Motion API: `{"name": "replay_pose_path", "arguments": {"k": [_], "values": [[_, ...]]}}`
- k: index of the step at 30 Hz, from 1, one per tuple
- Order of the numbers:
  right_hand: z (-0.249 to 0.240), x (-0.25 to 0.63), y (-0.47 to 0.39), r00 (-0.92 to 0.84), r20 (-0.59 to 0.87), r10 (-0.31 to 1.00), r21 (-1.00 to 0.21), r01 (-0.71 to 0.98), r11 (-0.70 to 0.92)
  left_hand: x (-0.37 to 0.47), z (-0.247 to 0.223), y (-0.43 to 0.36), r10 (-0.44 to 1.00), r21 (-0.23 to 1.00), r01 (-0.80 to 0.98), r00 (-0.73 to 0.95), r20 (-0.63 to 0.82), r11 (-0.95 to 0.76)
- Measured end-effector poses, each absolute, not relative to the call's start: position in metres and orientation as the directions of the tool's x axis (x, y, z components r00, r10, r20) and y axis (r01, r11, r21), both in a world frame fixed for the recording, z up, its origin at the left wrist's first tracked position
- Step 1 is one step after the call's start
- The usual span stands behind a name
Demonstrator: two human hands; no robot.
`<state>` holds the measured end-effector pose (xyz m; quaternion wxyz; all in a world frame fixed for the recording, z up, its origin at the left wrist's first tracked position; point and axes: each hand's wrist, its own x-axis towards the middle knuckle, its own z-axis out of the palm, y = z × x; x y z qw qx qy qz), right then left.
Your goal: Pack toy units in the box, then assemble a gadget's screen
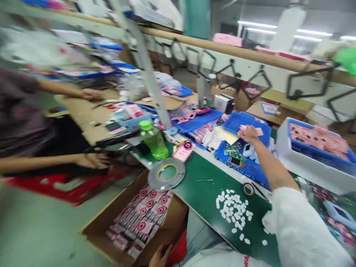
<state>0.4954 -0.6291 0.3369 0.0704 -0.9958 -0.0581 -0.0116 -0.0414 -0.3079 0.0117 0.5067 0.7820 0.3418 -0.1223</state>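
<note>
My right hand (249, 134) reaches over a blue tray (263, 126), its fingers closed on a pink plastic part (259, 131) that shows on both sides of the hand. The part's exact kind is hidden. My left hand (161, 256) is at the lower edge of the picture, just outside the wall of a cardboard box (111, 211). Its visible fingers are slightly apart, with nothing seen in them. Rows of packed pink-and-grey devices with red rings (143, 210) fill the box.
Small white pieces (235, 209) lie scattered on the green tabletop (200, 167), beside black tape (248, 189). A large tape roll (178, 174) overhangs its edge near a green bottle (154, 142). Pink casings (319, 139) stand right. A co-worker's hand (93, 160) is left.
</note>
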Motion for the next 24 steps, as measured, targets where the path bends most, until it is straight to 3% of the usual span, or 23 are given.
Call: {"name": "replay_pose_path", "arguments": {"k": [4, 9, 15, 18, 24], "values": [[0.344, 0.496, -0.611, 0.972, 0.144, 0.188, -0.156, 0.209, -0.965, -0.047, 0.003, -0.310, 0.510, 0.715, 0.676, 0.685, -0.521, -0.178], [0.336, 0.475, -0.550, 0.864, 0.270, 0.424, -0.139, 0.471, -0.871, -0.053, 0.001, -0.307, 0.537, 0.743, 0.653, 0.683, -0.495, -0.147], [0.301, 0.430, -0.451, 0.637, 0.244, 0.731, -0.113, 0.768, -0.630, -0.051, 0.008, -0.307, 0.539, 0.763, 0.632, 0.693, -0.479, -0.133], [0.292, 0.421, -0.432, 0.606, 0.232, 0.761, -0.109, 0.793, -0.599, -0.051, 0.011, -0.306, 0.549, 0.774, 0.621, 0.692, -0.469, -0.122], [0.293, 0.431, -0.451, 0.737, 0.207, 0.643, -0.106, 0.670, -0.735, -0.053, 0.010, -0.301, 0.552, 0.793, 0.603, 0.693, -0.465, -0.089]]}}
